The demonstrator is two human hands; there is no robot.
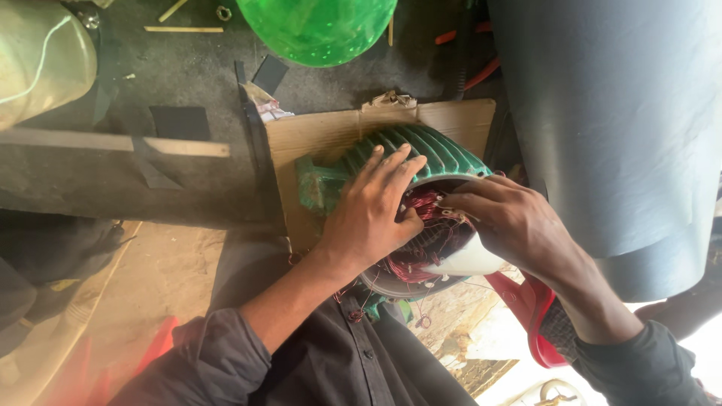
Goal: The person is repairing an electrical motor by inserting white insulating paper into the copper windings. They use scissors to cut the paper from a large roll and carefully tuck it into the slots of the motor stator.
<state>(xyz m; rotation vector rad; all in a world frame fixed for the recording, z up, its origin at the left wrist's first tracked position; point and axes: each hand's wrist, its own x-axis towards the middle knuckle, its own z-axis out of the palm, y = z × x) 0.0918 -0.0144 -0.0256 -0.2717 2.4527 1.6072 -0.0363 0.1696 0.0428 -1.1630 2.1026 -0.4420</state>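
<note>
A green ribbed electric motor housing [421, 150] lies on its side on a piece of cardboard [316, 135], its open end toward me. Reddish copper windings [421, 256] fill the opening. My left hand [372, 210] lies flat on the housing and its rim, fingers spread toward the windings. My right hand [511, 222] pinches at the windings near the top of the opening, beside a white insulating sheet [470, 259] tucked inside the bore. Loose copper wire ends hang below the housing.
A large grey cylinder [617, 128] stands at the right. A green round object [320, 26] sits at the top, a pale sack [41, 60] at top left. A wooden strip [113, 143], black scraps and a red plastic item [526, 308] lie around.
</note>
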